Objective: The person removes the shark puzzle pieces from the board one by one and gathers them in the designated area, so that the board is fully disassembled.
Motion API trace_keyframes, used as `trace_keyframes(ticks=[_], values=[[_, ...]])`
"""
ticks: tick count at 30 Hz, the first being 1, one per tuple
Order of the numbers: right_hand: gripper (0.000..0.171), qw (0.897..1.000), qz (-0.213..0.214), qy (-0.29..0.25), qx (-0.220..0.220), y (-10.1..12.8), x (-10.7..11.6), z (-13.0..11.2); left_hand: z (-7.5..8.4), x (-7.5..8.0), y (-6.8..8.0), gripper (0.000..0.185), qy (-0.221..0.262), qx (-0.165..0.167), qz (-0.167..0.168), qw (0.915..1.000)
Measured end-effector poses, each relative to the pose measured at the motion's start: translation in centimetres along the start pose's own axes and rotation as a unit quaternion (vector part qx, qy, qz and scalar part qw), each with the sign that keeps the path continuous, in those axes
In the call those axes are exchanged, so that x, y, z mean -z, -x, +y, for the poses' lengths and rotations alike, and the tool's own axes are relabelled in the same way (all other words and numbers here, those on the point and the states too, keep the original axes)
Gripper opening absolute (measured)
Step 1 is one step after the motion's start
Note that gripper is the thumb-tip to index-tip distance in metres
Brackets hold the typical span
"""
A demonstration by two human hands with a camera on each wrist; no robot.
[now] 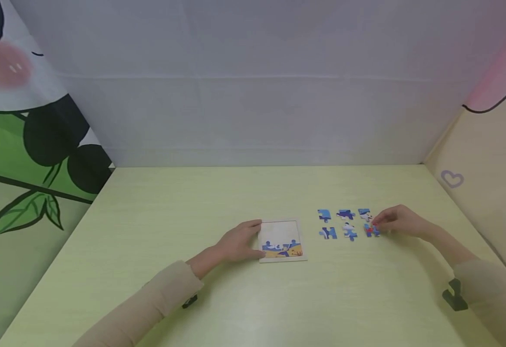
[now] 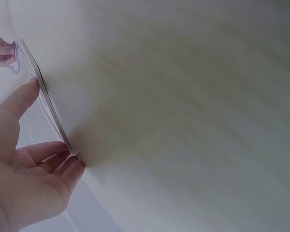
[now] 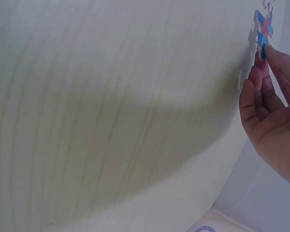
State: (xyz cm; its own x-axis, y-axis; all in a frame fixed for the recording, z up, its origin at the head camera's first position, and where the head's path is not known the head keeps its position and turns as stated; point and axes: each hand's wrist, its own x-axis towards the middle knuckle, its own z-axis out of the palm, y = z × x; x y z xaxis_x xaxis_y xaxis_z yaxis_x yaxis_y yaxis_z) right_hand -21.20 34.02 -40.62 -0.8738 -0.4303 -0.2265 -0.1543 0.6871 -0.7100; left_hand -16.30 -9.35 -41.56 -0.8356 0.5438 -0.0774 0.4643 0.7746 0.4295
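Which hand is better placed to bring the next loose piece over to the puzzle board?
Right. The right hand already touches the red-marked piece among the loose pieces, while the left hand rests on the puzzle board edge.

Both arms wear beige long sleeves ending just behind the bare left hand [image 1: 237, 243] and right hand [image 1: 398, 221]. A dark wrist-mounted clip sits under each forearm.

Left hand [image 1: 238, 242] resting on puzzle board [image 1: 281, 241] edge, right hand [image 1: 398, 221] pinching red-marked puzzle piece [image 1: 371, 231], five loose pieces [image 1: 334, 233] alongside, pale table [image 1: 170, 217]
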Motion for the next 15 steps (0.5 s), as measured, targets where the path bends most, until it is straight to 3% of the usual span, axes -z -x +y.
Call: trace_keyframes(ticks=[15], values=[[0.026,1.000,-0.004,0.013,-0.024,-0.37,-0.04,0.83,-0.47,-0.29,-0.29,0.072,0.008,-0.008,0.000,0.9999]])
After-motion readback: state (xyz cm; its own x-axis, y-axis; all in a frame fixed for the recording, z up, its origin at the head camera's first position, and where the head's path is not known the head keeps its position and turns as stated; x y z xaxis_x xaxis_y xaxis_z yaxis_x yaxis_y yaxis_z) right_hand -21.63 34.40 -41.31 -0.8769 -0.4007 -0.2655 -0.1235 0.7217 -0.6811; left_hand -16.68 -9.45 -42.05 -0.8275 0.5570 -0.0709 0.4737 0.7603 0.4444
